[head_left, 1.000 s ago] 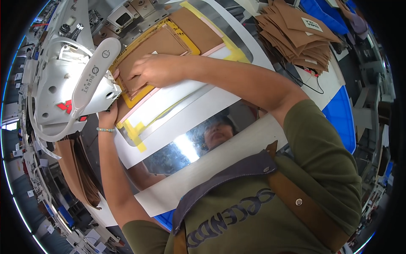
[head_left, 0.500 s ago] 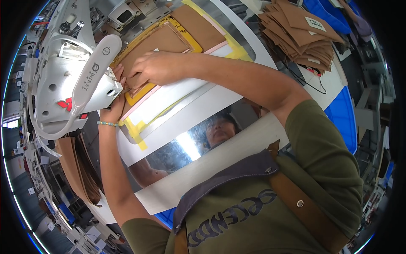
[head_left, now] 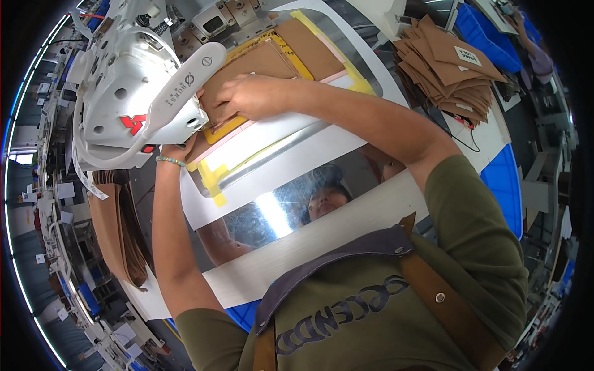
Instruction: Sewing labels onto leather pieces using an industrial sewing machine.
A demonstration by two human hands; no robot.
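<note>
A brown sheet (head_left: 226,77), seemingly leather or a similar material, lies inside a yellow rectangular frame (head_left: 301,65) on a work plate edged with yellow tape (head_left: 213,179). My right hand (head_left: 253,96) rests over the sheet near the frame's lower left part, its fingers stretched toward the machine head and lying on the surface. Beside the white sewing machine head (head_left: 133,102) is my left hand (head_left: 178,150), at the left end of the frame. The machine head and the white lamp arm (head_left: 185,83) hide most of its fingers.
A stack of brown flat pieces (head_left: 442,68) with a white label sits at the upper right, near blue bins (head_left: 489,37). Folded brown pieces (head_left: 117,229) hang at the left. A shiny metal plate (head_left: 278,210) lies between the work plate and my body.
The whole view has shifted, so the machine and frame appear farther right. Both hands stay at about the same place on the work; fewer of the left hand's fingers show.
</note>
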